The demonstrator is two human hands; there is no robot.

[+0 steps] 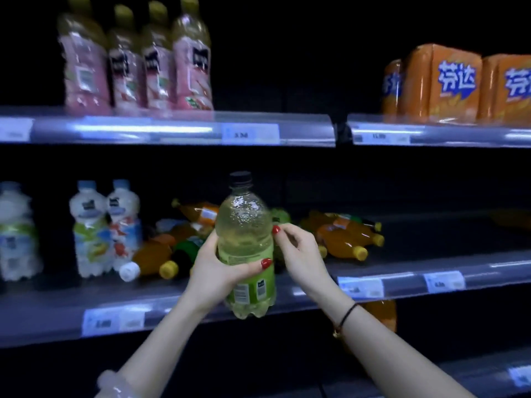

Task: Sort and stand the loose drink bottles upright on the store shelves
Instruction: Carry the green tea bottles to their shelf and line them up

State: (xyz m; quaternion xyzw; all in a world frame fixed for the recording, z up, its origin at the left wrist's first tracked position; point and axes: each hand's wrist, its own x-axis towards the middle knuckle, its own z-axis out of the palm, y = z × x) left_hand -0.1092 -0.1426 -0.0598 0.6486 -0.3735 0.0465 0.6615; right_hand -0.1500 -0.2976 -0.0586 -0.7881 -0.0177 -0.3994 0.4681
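My left hand (218, 268) grips a pale green drink bottle (244, 225) with a black cap, held upright in front of the middle shelf (402, 282). My right hand (298, 248) touches the bottle's right side with a fingertip, its other fingers loosely curled. Behind the bottle, several orange bottles with yellow caps (344, 239) and other loose bottles (161, 254) lie on their sides on the middle shelf. Three white bottles (94, 228) stand upright at the left of that shelf.
On the upper shelf (172, 130) stand several pink-labelled bottles (135, 58) at the left and orange multipacks (442, 84) at the right. Price tags line the shelf edges. An orange bottle (382, 314) shows on the shelf below.
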